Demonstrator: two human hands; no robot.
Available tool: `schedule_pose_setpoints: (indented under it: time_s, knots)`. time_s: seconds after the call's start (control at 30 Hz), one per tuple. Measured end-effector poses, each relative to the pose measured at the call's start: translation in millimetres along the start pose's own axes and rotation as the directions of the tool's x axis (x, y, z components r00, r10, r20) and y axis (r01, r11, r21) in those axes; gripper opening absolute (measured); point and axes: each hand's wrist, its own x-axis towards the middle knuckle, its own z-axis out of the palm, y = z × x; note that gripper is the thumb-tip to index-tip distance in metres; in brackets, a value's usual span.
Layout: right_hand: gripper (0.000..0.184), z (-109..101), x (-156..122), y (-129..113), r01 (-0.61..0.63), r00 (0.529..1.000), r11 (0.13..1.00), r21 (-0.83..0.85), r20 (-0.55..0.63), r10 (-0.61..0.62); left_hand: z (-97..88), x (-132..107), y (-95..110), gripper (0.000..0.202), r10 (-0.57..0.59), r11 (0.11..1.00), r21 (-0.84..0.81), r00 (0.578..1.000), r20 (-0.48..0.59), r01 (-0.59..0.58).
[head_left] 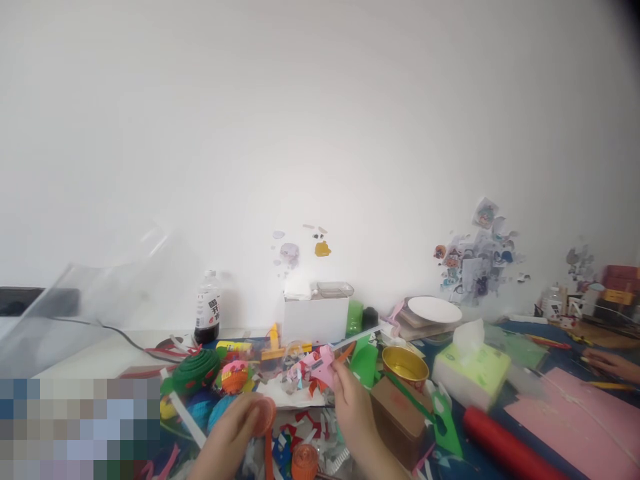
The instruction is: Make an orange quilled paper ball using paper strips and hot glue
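Observation:
My left hand (pixel 231 427) pinches an orange ridged paper disc (pixel 265 415) by its edge. A pink glue gun (pixel 324 363) is gripped in my right hand (pixel 353 403), its nozzle toward the left and a clear glue stick (pixel 356 340) jutting from its back. The disc and the glue gun are apart. Below them, on the table, stands an orange ridged paper cup shape (pixel 305 461) among red, blue and white scraps. Left of the glue gun are a small orange paper ball (pixel 234 377) and a green coiled paper dome (pixel 196 372).
To the right sit a brown box (pixel 399 417), a gold bowl (pixel 406 365), a tissue pack (pixel 471 367) and a red roll (pixel 515 443). A dark-bottomed bottle (pixel 207 307) and a white box (pixel 316 320) stand by the wall. Another person's hand (pixel 610 365) is at far right.

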Motion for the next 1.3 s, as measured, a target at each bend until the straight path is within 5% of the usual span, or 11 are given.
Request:
schedule_pose_setpoints:
  time_s: [0.3,0.5,0.7,0.8,0.9,1.1,1.3]
  knots:
    - [0.031,2.1,1.0,-7.3,0.156,0.985,0.987,0.031,0.062,-0.158,0.5,-1.4,7.0,0.027,0.008,1.0,0.027,0.999,0.038,-0.009]
    - [0.035,8.5,3.1,5.1,0.005,1.0,0.965,0.262,-0.015,-0.002,3.8,-2.6,1.3,0.029,0.015,0.999,0.047,0.998,0.061,-0.018]
    - [0.035,-3.1,10.5,-0.1,-0.338,0.93,0.688,0.642,0.116,0.349,2.5,-0.2,-5.1,0.037,-0.039,0.992,0.119,0.999,-0.01,0.04]
    - [0.025,-9.1,9.5,-5.3,-0.389,0.899,0.522,0.759,0.188,0.397,-1.2,0.6,-5.0,0.042,-0.059,0.973,0.221,0.998,-0.027,0.064]
    - [0.028,-7.5,7.5,-5.0,-0.387,0.902,0.458,0.8,0.224,0.37,-4.6,-0.7,-3.5,0.041,-0.041,0.957,0.287,0.998,-0.04,0.05]
    - [0.036,-0.9,6.7,-1.4,-0.382,0.919,0.441,0.812,0.285,0.271,-5.0,-5.4,1.3,0.037,0.018,0.957,0.288,1.0,0.019,-0.023]
    - [0.044,-1.5,3.7,-1.8,-0.334,0.938,0.602,0.725,0.316,0.14,-0.6,-5.8,7.3,0.043,0.02,0.999,0.032,0.995,0.093,-0.023]
